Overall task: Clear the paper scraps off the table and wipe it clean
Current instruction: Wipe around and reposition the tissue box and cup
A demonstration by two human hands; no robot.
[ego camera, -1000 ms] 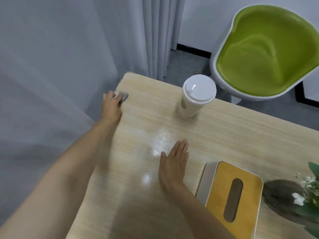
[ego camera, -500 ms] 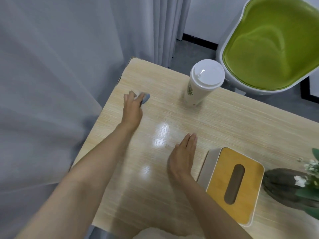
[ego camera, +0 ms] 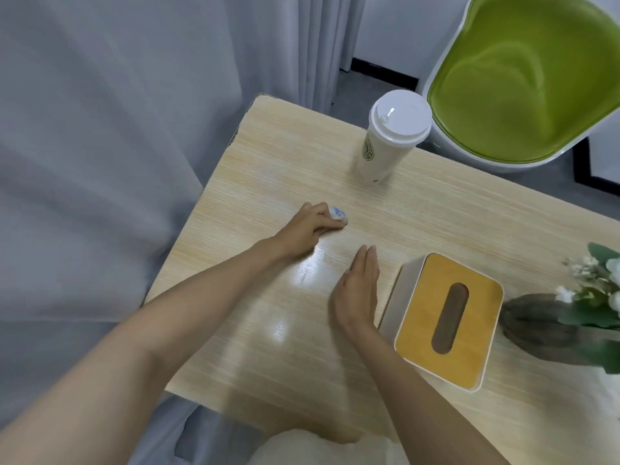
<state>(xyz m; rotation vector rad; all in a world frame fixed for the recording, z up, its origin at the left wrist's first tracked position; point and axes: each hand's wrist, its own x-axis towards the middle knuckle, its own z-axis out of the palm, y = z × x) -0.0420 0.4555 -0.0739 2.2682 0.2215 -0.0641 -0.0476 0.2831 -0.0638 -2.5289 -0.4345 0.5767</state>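
Fingers of the left hand were curled around a small wad, white with blue marks, holding it against the light wooden table toward its left side. Most of the wad was hidden under the fingers, so cloth or paper could not be told. The right hand lay flat on the table, fingers straight and together, gripping nothing, just beside a tissue box with an orange top. A lidded white cup stood well apart, near the far edge. A dark vase of white flowers was cut off at the right edge. A green-seated chair behind the table was partly out of frame. Grey curtain filled the left.
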